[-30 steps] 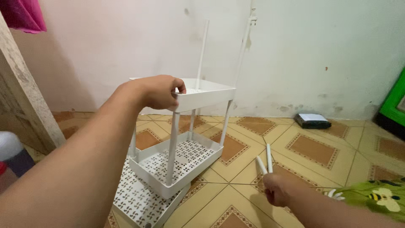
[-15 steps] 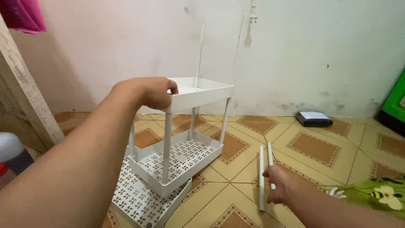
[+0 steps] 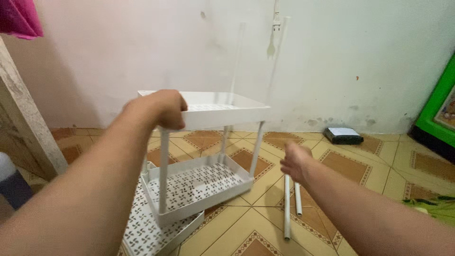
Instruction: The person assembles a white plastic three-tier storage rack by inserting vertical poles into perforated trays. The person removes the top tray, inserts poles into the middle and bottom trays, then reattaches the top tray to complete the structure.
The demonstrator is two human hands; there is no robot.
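Left hand (image 3: 159,108): fingers clamped on rack (image 3: 208,142) top corner.
Right hand (image 3: 296,161): fingers loosely apart, above tubes (image 3: 287,208) laid on floor (image 3: 360,166).

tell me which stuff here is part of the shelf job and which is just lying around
In use: white shelf rack, held at its top tray by the left hand; spare tray on the floor; two white poles below the right hand.

Lying about: black box, pink cloth, green cabinet.
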